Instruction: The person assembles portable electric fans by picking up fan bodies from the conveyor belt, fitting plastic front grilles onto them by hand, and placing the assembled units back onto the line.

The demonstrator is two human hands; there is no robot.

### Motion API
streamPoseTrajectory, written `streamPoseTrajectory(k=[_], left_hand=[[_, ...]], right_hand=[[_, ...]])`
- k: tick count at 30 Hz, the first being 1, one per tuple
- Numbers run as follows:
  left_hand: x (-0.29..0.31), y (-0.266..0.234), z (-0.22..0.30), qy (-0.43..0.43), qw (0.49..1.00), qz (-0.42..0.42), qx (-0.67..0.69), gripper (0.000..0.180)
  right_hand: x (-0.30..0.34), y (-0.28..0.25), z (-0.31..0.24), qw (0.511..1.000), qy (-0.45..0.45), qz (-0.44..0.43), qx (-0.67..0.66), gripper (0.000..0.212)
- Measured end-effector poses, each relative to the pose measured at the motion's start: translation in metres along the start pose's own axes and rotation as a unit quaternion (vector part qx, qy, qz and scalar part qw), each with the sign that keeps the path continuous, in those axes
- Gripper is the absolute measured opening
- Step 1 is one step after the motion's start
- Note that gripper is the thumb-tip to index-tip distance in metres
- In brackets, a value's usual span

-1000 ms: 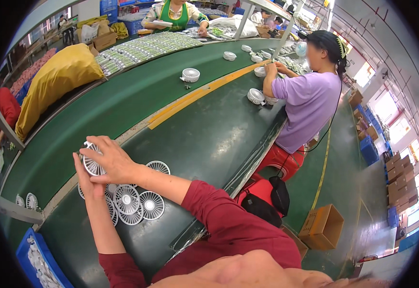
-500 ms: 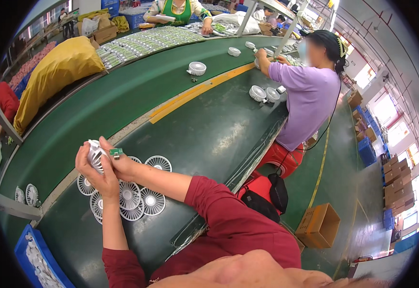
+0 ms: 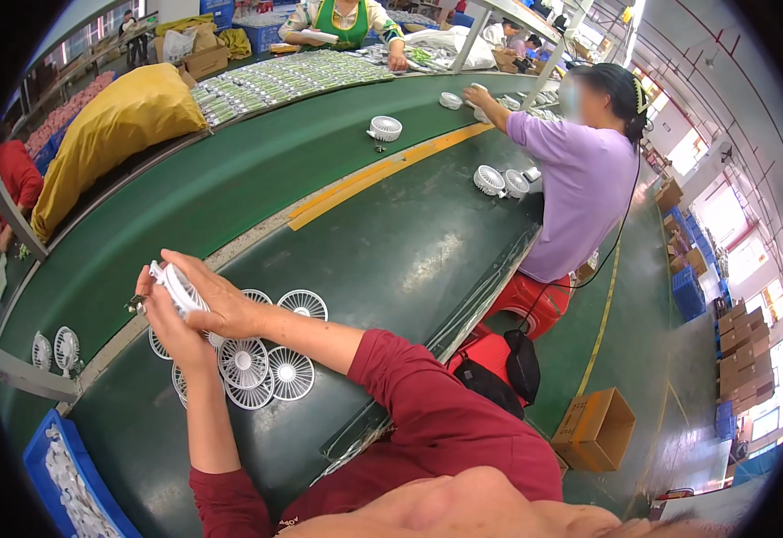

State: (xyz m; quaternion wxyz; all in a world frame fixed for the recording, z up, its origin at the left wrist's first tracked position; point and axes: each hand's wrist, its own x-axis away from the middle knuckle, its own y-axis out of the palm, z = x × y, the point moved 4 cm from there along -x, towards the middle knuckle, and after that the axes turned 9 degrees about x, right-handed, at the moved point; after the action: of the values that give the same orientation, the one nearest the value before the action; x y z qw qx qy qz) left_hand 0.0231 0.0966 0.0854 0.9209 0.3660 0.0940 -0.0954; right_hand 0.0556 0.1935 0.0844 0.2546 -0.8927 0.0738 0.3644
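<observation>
My left hand (image 3: 174, 330) and my right hand (image 3: 219, 300) are both closed around a white fan body (image 3: 179, 285), one on each side of it. It is held tilted above the green table, and my palms hide much of it. A small circuit board (image 3: 135, 305) sticks out by the fingers of my left hand; whether it is joined to the fan body is hidden. Under my forearms lies an overlapping pile of round white fan grilles (image 3: 291, 373), partly covered by my wrists.
Beyond the table runs a green conveyor belt (image 3: 257, 193) carrying white fans (image 3: 385, 128). A blue bin (image 3: 37, 466) of small white parts stands near left. Two fan pieces (image 3: 66, 348) stand by a metal post. A co-worker in purple (image 3: 580, 170) sits at right.
My hands have turned the fan body over; the circuit board has gone from beside my right hand to the left side. The purple-clad co-worker's arm reaches farther over the belt.
</observation>
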Motion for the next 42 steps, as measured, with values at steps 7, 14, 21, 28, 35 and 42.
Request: streamPoseTrajectory(k=[7,14,21,28,35,42], left_hand=[[0.014,0.006,0.016,0.247,0.941,-0.077,-0.219,0.036],[0.015,0.011,0.017,0.176,0.976,-0.043,-0.119,0.037],[0.009,-0.003,0.018,0.266,0.947,-0.048,-0.172,0.042],[-0.037,-0.056,0.019,0.258,0.845,-0.093,-0.459,0.043],[-0.134,-0.188,0.072,0.296,0.711,0.031,-0.637,0.034],[-0.202,-0.251,0.066,-0.008,0.546,-0.065,-0.835,0.052]], right_hand=[[-0.006,0.013,-0.016,0.975,0.056,-0.019,-0.213,0.079],[0.003,0.011,-0.01,0.99,0.058,0.031,-0.128,0.089],[0.0,0.026,0.01,0.987,0.077,0.0,-0.138,0.068],[-0.02,-0.03,0.091,0.966,0.22,-0.025,0.134,0.064],[0.01,-0.069,0.117,0.889,0.097,0.032,0.447,0.068],[-0.002,0.013,0.066,0.952,0.078,-0.196,0.22,0.075]])
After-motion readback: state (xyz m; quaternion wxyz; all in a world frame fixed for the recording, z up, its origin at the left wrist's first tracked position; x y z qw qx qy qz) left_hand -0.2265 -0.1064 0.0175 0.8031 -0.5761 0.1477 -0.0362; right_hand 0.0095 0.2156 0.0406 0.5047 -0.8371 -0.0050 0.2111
